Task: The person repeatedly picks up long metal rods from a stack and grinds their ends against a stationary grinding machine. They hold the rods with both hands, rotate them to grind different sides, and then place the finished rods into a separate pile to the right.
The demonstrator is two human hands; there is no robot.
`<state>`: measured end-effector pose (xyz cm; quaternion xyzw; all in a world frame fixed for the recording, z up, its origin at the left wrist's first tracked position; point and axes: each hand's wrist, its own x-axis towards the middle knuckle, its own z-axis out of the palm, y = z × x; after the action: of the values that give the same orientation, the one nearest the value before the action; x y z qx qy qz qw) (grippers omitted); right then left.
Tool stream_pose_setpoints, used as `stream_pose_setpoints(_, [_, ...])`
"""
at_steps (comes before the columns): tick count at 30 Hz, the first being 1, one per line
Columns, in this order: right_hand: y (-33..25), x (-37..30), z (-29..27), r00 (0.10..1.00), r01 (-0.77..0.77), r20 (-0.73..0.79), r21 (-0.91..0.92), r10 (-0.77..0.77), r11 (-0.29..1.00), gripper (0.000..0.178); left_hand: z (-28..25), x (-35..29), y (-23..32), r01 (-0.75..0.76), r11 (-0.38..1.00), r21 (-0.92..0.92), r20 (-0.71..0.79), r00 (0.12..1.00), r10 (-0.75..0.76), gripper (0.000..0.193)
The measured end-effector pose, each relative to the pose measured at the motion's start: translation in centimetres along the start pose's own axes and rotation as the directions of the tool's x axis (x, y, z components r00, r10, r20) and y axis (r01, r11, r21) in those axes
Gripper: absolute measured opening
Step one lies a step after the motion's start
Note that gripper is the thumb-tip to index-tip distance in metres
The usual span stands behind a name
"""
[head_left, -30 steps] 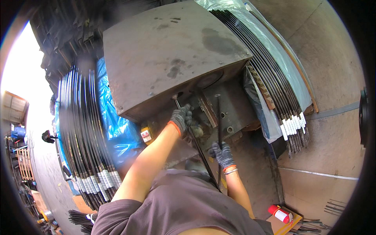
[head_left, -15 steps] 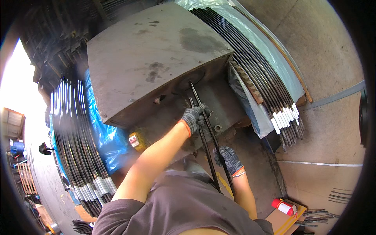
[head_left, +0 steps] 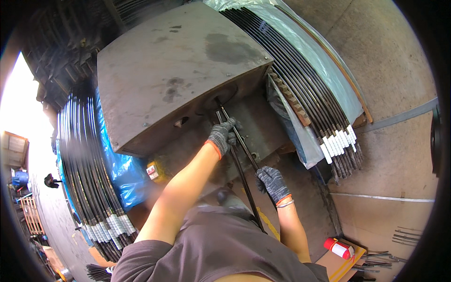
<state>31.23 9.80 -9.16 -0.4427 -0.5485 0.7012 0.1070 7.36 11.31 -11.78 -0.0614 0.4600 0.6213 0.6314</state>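
Observation:
My left hand, in a grey knit glove with an orange cuff, is closed around two dark metal rods just below the steel box. The upper end of one rod reaches a round opening in the box's front face. Beside it, the other rod has its upper end outside the box and slants down toward my shirt. My right hand, gloved likewise, is wrapped around the first rod lower down. Its fingers partly cover the rod there.
Rows of dark rods with white-banded ends lie at the right and the left, over plastic sheeting. A yellow-and-white object sits below the box. A red cylinder rests on cardboard at lower right, near loose rods.
The view has shifted slightly, so the box appears further left. My right hand has moved a little up toward the box. Both hands keep their hold on the rods.

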Motion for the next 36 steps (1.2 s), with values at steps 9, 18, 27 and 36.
stream_pose_setpoints(9, [-0.7,0.1,0.2,0.992,0.009,-0.119,-0.198,-0.033,0.98,0.021,0.1,0.0,0.5,0.024,0.999,0.024,-0.007,1.0,-0.024,0.023])
stream_pose_setpoints(18, [1.8,1.3,-0.5,0.941,0.137,-0.198,-0.518,-0.274,0.844,0.022,-0.4,0.9,0.4,0.014,1.0,0.01,0.04,0.999,-0.015,0.024])
stream_pose_setpoints(27, [5.7,-4.3,-2.1,0.969,-0.247,0.093,0.262,0.23,0.933,0.027,1.3,0.0,1.6,-0.002,1.0,-0.013,-0.018,1.0,0.001,0.029])
stream_pose_setpoints(36, [4.6,-4.2,-1.6,0.998,-0.049,-0.033,0.291,0.061,0.956,0.02,1.9,2.5,-1.0,0.034,0.998,-0.053,-0.025,0.999,-0.036,0.025])
